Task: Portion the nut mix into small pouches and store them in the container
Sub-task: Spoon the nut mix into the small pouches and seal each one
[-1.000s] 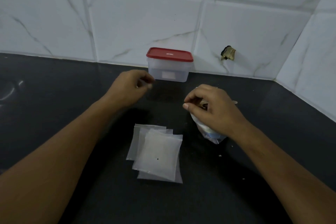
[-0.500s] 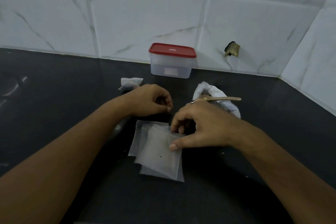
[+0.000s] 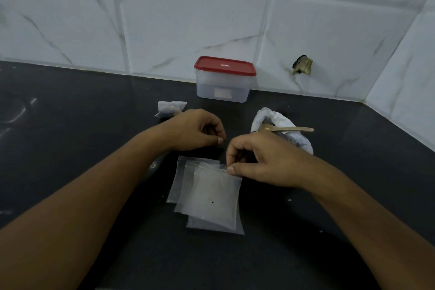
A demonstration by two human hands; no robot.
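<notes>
Empty pouches (image 3: 211, 195), stacked mid-frame on desk (image 3: 70, 129): right hand (image 3: 263, 162) pinches top one's corner, seemingly to peel it off for filling; left hand (image 3: 195, 129) curled, empty; lidded container (image 3: 224, 82) upper centre.

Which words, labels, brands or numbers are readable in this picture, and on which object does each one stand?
red lid: a small white mark near its middle, too small to read.
container: a pale label on its front wall, with no readable text.
empty pouches: no print visible.
So no text can be quoted here.
</notes>
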